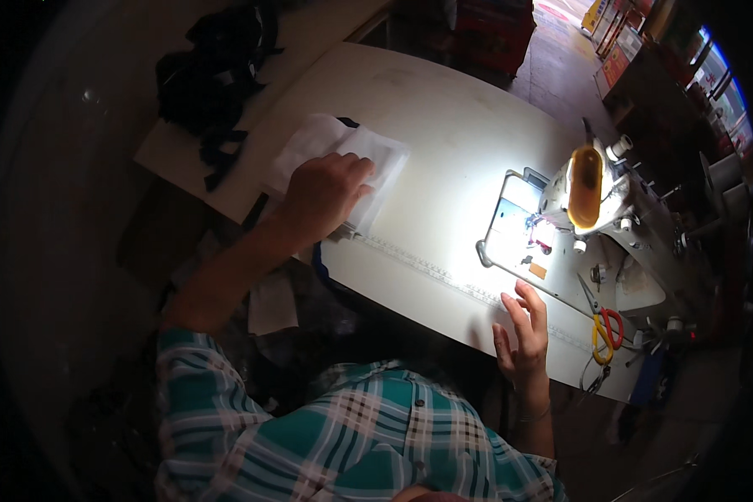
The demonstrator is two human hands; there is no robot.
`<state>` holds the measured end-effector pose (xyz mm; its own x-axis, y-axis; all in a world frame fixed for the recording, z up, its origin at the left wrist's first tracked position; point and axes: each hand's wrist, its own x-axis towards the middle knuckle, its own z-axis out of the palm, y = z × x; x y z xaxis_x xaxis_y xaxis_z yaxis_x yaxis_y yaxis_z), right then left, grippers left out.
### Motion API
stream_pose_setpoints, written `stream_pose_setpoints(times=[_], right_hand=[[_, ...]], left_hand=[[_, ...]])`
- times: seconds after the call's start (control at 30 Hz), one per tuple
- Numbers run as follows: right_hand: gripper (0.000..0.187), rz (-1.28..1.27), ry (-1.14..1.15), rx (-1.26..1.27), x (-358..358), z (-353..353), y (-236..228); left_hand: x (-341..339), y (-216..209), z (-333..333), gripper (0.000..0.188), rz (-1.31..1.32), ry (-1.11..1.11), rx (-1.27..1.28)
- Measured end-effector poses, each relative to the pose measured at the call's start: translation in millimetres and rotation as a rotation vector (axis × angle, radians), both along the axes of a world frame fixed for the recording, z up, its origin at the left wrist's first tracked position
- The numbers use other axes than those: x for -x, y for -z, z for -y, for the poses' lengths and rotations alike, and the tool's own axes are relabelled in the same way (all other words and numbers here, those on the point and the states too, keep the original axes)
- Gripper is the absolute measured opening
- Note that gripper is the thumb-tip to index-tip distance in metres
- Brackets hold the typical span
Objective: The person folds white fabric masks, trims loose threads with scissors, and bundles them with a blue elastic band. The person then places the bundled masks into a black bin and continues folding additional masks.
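Note:
My left hand (328,194) rests with curled fingers on a white cloth (386,161), which lies in soft folds at the left of the sewing table (443,117). A bit of dark material peeks out at the cloth's far edge. My right hand (524,339) hovers by the table's near edge with its fingers apart and nothing in them. Beyond it stands a sewing machine (636,222), its lamp lighting the needle area and the shiny plate (510,226) brightly. Scissors (608,335) with red and yellow handles lie right of my right hand.
A measuring scale (427,269) runs along the near edge of the table. Dark fabric (213,84) is heaped at the far left. A small orange piece (537,270) lies by the needle plate. Thread spools (728,174) stand at the right.

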<state>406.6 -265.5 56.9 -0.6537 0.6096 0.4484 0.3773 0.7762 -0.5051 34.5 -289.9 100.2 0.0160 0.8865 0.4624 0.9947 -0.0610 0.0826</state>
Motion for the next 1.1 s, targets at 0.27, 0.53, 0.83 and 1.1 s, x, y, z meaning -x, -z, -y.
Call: stream_pose_setpoints(times=[0.27, 0.53, 0.83, 1.1], right_hand=[[0.035, -0.03, -0.014, -0.005, -38, 0, -5], [0.021, -0.04, -0.015, 0.069, -55, -9, 6], [0.02, 0.034, -0.034, 0.053, -61, -53, 0], [0.028, 0.216, -0.135, -0.157, -23, -111, 4]], left_hand=[[32, 11, -25, 0.035, 0.286, -0.365, 0.167], [-76, -39, -39, 0.031, 0.824, 0.0, 0.565], [-148, 39, -64, 0.025, 0.482, 0.058, 0.388], [-168, 57, -112, 0.015, 0.374, 0.416, 0.322]])
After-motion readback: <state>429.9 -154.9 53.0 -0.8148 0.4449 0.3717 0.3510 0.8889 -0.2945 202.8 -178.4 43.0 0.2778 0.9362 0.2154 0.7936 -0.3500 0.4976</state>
